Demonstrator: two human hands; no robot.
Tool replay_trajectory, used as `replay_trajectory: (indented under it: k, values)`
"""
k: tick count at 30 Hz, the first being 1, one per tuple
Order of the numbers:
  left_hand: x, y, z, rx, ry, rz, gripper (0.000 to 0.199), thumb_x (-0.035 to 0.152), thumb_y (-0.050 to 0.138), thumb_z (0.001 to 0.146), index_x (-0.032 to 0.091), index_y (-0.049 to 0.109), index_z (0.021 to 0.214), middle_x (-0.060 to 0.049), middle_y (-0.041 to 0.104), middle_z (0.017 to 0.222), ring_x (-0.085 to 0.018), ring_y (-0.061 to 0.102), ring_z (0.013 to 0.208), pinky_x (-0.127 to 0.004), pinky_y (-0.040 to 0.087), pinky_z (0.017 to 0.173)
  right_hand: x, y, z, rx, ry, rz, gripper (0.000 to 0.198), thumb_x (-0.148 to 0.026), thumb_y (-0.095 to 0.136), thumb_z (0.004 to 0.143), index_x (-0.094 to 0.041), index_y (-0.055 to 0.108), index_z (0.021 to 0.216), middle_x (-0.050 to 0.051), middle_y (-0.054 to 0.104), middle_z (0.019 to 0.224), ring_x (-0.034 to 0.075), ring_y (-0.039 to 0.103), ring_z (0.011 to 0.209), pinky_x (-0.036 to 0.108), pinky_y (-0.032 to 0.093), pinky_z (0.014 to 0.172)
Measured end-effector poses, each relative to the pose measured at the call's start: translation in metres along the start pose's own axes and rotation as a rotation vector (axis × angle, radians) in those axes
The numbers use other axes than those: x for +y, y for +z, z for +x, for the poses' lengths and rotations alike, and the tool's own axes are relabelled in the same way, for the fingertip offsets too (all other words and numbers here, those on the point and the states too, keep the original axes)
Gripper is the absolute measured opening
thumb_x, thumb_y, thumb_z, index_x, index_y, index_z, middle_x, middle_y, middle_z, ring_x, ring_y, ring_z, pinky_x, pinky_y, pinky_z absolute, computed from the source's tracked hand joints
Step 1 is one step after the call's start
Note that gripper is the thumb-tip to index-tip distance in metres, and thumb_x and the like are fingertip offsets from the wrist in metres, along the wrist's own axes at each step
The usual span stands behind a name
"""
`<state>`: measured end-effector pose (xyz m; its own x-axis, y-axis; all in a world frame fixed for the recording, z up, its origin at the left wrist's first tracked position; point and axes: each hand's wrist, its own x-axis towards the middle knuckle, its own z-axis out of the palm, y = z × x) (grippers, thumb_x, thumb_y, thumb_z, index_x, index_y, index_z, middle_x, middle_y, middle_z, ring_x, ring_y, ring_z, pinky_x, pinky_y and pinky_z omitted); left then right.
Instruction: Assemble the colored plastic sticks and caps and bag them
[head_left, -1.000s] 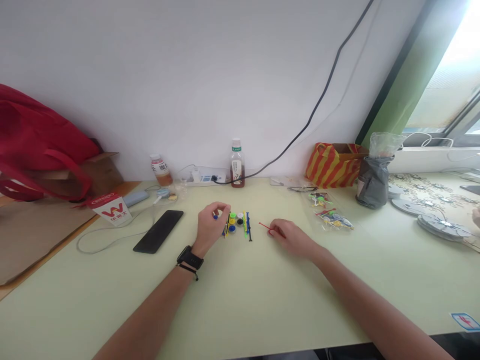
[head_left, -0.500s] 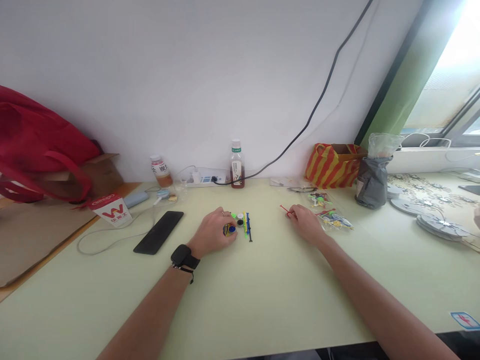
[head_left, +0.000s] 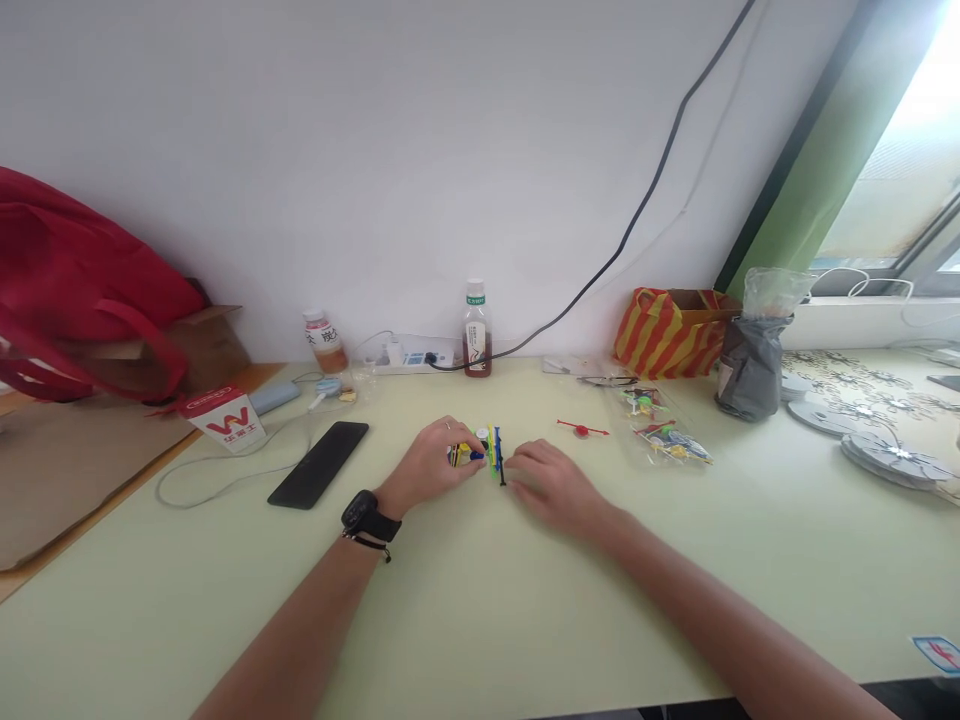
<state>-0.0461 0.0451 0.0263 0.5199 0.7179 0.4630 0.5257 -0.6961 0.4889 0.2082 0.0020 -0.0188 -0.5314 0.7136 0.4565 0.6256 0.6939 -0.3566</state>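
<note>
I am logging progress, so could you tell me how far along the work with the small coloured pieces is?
One red stick lies set apart on the table. In hand: the left hand pinches a blue piece at the cluster of coloured pieces, and the right hand reaches its sticks. Left: that cluster and the clear bags of parts.

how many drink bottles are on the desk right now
2. One bottle with a pink label stands at the back left by the wall, beside the power strip. A taller bottle of brown drink stands on the strip's right. Bags could hide others.
</note>
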Motion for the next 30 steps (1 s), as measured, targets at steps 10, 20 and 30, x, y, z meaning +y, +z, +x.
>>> replay_trajectory:
  k: [10, 20, 30]
  values:
    - [0.009, -0.007, 0.012, 0.239, -0.119, -0.365, 0.019, 0.039, 0.072, 0.090, 0.021, 0.077, 0.095, -0.007, 0.071, 0.099, -0.021, 0.072, 0.089, -0.032, 0.062, 0.081, -0.017, 0.003, 0.004, -0.084, -0.070, -0.052, 0.030, -0.035, 0.054, 0.102, -0.021, 0.064, 0.127, 0.012, 0.061, 0.145, 0.032, 0.051, 0.137, 0.051, 0.043, 0.111]
    - [0.023, 0.048, -0.014, 0.307, -0.327, -0.701, 0.029, 0.033, 0.083, 0.081, 0.017, 0.076, 0.104, -0.010, 0.074, 0.112, -0.022, 0.073, 0.100, -0.035, 0.061, 0.095, -0.014, 0.006, 0.001, -0.057, -0.015, 0.036, 0.039, -0.026, 0.058, 0.098, -0.013, 0.060, 0.134, 0.018, 0.066, 0.135, 0.030, 0.058, 0.131, 0.046, 0.049, 0.112]
    - [0.021, 0.047, -0.023, 0.131, -0.583, -0.805, 0.042, 0.036, 0.091, 0.071, 0.015, 0.077, 0.105, -0.010, 0.080, 0.100, -0.024, 0.076, 0.092, -0.037, 0.063, 0.089, 0.012, -0.010, 0.004, 0.436, 0.240, 0.468, 0.021, -0.033, 0.066, 0.095, -0.025, 0.077, 0.111, 0.011, 0.075, 0.121, 0.028, 0.069, 0.115, 0.050, 0.055, 0.105]
